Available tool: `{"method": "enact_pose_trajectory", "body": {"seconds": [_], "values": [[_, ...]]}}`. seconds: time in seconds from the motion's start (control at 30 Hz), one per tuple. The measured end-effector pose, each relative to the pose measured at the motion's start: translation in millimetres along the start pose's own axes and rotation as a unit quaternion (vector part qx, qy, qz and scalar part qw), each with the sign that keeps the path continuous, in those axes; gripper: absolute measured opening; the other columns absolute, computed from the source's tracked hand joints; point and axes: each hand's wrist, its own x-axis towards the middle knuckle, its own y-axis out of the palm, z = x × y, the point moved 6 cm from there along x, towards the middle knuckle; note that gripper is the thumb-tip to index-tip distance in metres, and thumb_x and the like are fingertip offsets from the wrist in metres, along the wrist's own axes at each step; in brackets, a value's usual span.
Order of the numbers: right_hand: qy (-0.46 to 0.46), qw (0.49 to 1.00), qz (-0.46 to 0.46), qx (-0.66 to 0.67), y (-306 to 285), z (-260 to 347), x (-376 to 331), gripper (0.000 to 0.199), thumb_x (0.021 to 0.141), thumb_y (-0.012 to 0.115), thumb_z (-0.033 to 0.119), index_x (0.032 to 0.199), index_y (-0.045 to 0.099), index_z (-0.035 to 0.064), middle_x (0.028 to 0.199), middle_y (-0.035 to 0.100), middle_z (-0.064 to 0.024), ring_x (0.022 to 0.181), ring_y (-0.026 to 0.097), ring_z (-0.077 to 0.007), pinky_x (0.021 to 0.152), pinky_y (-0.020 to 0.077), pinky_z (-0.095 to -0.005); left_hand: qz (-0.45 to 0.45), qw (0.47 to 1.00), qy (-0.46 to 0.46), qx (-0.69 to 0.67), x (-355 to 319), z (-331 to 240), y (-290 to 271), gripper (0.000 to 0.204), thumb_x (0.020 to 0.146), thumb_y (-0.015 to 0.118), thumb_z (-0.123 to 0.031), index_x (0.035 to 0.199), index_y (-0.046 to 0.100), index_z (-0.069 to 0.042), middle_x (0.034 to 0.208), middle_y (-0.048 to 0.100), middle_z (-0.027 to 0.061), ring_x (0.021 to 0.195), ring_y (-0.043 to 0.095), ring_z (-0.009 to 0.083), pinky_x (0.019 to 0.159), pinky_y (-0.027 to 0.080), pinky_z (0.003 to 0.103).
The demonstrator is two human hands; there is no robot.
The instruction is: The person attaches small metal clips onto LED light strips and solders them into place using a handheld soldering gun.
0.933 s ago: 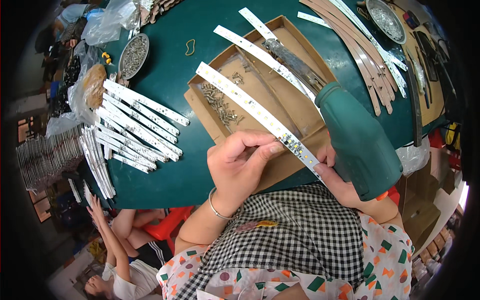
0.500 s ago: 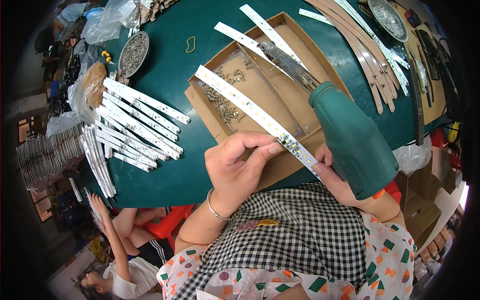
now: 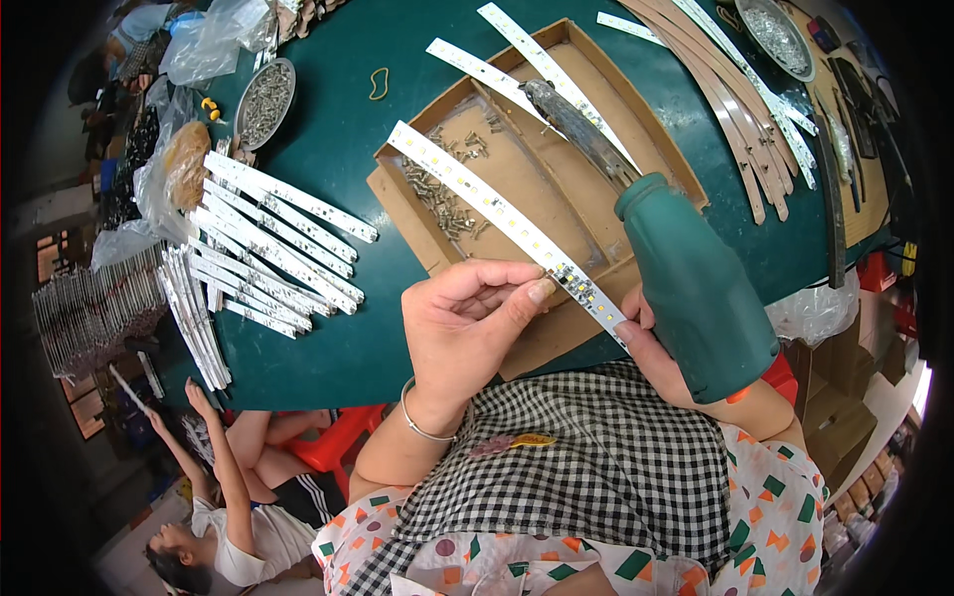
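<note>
From here I judge this piece unfinished: my left hand (image 3: 459, 323) and right hand (image 3: 658, 360) pinch the white LED strip (image 3: 497, 210) above the cardboard box (image 3: 399, 211), while piled strips (image 3: 288, 198) may be done.

smooth white strip (image 3: 487, 202), matt plastic tool (image 3: 696, 298), cardboard tray (image 3: 618, 99), cloth apron (image 3: 596, 452)

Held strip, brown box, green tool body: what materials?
Held strip: white-coated circuit board, apparently; small parts dot its face. Core, metal or fibre, can't tell.
Brown box: likely cardboard; thin, matt tan walls.
Green tool body: probably moulded plastic; smooth, rounded, satin shell.
</note>
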Motion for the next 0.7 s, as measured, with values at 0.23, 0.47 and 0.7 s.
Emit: {"method": "enact_pose_trajectory", "body": {"seconds": [0.23,0.47,0.7], "values": [[0.043,0.998,0.021,-0.049,1,12,6,0.019,0.08,0.064,-0.006,0.079,0.048,0.0034,0.078,0.059,-0.0067,0.065,0.054,-0.0138,0.059,0.0437,-0.0269,-0.019,1.0,-0.009,0.015,1,0,1,0.011,0.083,0.067,0.008,0.094,0.065,0.009,0.09,0.07,0.0141,0.08,0.068,0.0136,0.072,0.057,0.023],[0.067,0.997,0.005,-0.026,14,-5,-9,0.02,0.076,0.07,-0.002,0.088,0.055,0.0034,0.082,0.062,-0.0063,0.069,0.058,-0.0209,0.063,0.0462,-0.0294,-0.04,0.995,0.013,0.094,5,16,-3,0.006,0.081,0.068,0.006,0.085,0.064,0.005,0.079,0.069,0.0089,0.069,0.067,0.0107,0.063,0.056,0.022],[-0.145,0.989,-0.03,-0.026,-7,8,-9,0.047,0.076,0.074,0.006,0.118,0.055,-0.0001,0.088,0.06,-0.0103,0.076,0.06,-0.0203,0.067,0.048,-0.0293,-0.015,0.91,0.14,0.389,10,1,15,0.004,0.078,0.071,0.002,0.078,0.067,0.001,0.066,0.068,0.0044,0.059,0.065,0.007,0.055,0.052,0.02]]}}
